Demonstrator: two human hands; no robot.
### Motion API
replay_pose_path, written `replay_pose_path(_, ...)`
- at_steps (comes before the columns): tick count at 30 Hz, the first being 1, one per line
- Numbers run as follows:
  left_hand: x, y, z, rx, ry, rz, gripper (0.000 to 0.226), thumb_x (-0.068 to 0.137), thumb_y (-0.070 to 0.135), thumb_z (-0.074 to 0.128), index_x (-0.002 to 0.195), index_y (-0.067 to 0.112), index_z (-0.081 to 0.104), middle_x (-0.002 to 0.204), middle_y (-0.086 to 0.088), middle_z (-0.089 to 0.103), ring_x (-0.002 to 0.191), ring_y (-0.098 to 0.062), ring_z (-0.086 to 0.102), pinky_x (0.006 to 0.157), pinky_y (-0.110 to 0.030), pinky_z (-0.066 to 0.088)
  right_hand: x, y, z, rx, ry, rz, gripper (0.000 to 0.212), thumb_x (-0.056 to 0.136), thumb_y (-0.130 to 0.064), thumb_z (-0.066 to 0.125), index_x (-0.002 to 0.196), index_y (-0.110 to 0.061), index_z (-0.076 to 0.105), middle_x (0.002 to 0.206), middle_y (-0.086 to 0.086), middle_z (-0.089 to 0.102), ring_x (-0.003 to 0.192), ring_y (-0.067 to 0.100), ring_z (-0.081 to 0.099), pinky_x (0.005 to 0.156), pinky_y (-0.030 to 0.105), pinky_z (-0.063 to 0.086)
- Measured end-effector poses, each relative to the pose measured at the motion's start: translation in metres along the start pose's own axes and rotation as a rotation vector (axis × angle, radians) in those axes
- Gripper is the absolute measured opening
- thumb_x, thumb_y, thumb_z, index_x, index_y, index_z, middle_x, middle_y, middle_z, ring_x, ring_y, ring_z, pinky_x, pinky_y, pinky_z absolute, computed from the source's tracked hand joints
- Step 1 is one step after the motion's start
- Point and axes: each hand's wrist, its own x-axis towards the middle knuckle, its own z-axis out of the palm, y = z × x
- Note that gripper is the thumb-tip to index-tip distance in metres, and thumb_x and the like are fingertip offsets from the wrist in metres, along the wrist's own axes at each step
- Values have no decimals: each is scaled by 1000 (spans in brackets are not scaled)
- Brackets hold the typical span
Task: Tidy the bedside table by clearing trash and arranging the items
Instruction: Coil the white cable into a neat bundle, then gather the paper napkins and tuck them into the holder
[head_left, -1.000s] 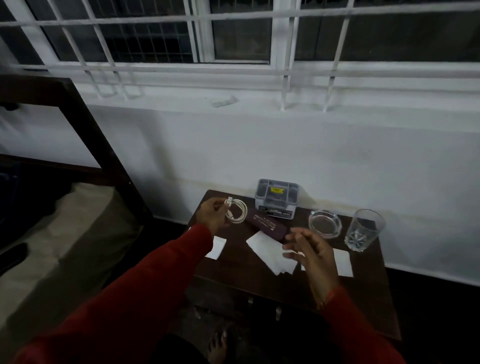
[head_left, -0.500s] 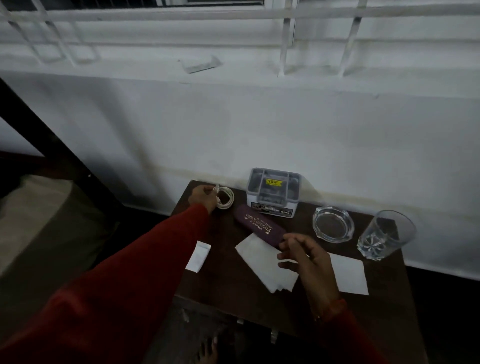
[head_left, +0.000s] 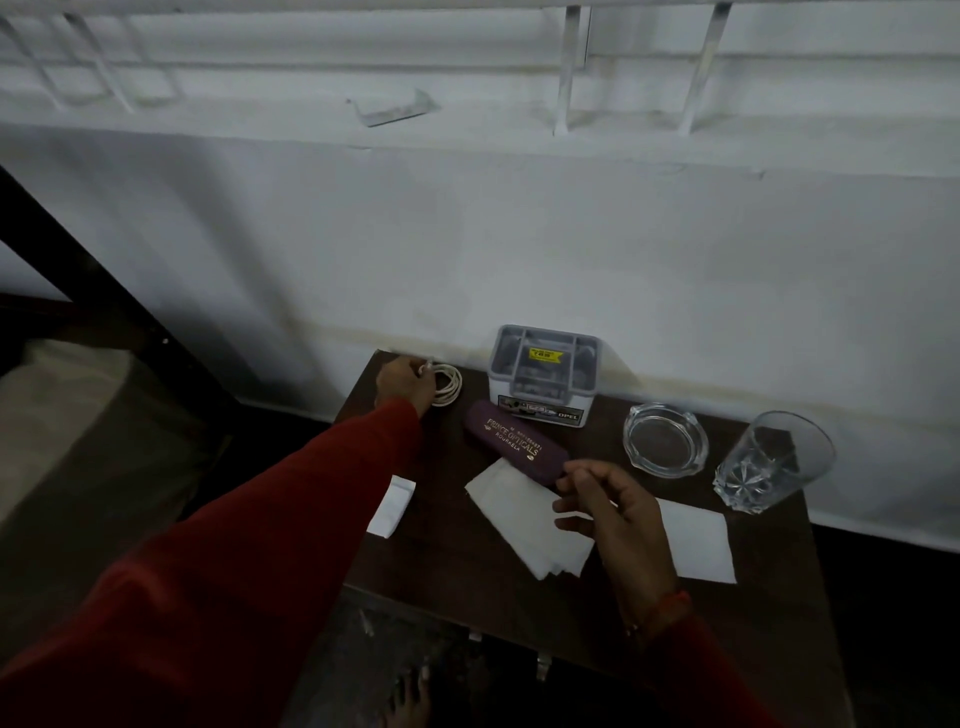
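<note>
The left hand (head_left: 402, 382) seems closed on the coiled cable (head_left: 448, 383), while the nearer, loosely open right hand (head_left: 605, 506) hovers at the spectacle case's (head_left: 514, 441) near end, its length running diagonally away leftward.

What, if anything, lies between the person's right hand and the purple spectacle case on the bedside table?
Nothing visible. The right hand hovers open above the white tissue, its fingertips right at the near end of the spectacle case.
</note>
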Motion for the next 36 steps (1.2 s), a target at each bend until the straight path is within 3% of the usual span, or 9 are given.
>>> replay_pose_path(8,-7,-8,-15,-80,16,-24,30,92,32,61,111,11,71,113,-15,71,112,-33,64,94,-38,49,-5,0,-2,4,5,-18,18,98,-14,54,104,-10,70,96,13,71,81,21,67,72,36,59)
replay_pose_path(14,-38,-37,-68,172,-85,247,24,92,9,57,111,12,71,116,-12,70,107,-30,66,93,-38,50,-4,-3,-11,-80,57,-42,15,96,-11,55,101,-13,70,91,9,71,77,18,65,69,35,57)
replay_pose_path(17,-67,-57,-100,417,-343,343,18,89,29,63,107,33,66,124,-4,66,116,-27,62,97,-42,46,0,7,-14,-309,124,-97,16,91,-10,60,94,-23,70,88,-1,72,76,13,65,71,26,54)
replay_pose_path(19,-85,-68,-113,665,-501,326,39,86,49,65,123,44,57,145,0,47,136,-34,42,109,-54,32,0,15,-16,-532,110,-210,15,87,-9,64,94,-21,71,90,-6,70,78,0,61,75,14,47)
replay_pose_path(21,-96,-78,-118,770,-556,309,54,84,57,67,133,47,49,153,1,33,141,-36,27,112,-55,25,0,26,-15,-747,21,-299,17,85,-14,68,101,-22,70,95,-4,66,84,3,58,80,21,46)
replay_pose_path(24,-103,-81,-118,744,-540,318,40,82,60,67,118,47,54,148,1,36,139,-32,27,111,-50,23,-5,34,-10,-1100,-88,-263,34,85,-37,66,118,-30,63,119,-2,57,110,24,51,93,37,40)
replay_pose_path(27,-108,-73,-116,769,-559,318,28,85,60,65,105,43,55,140,4,45,136,-29,31,108,-46,23,-15,32,-4,-1298,-119,-232,51,88,-50,59,135,-33,50,137,-7,42,122,26,36,99,38,34)
replay_pose_path(33,-152,-40,-104,92,-401,253,30,82,29,80,102,36,59,111,6,65,107,-18,60,91,-29,44,-16,38,1,-1455,-202,-207,51,88,-49,55,136,-35,47,141,-7,38,123,28,35,98,42,31)
replay_pose_path(36,-199,-23,-94,-414,-342,-21,35,81,17,82,112,14,67,107,-5,70,98,-23,66,79,-23,51,-19,40,4,-1447,-112,-298,33,90,-38,54,122,-32,59,128,-5,49,117,30,42,92,42,32)
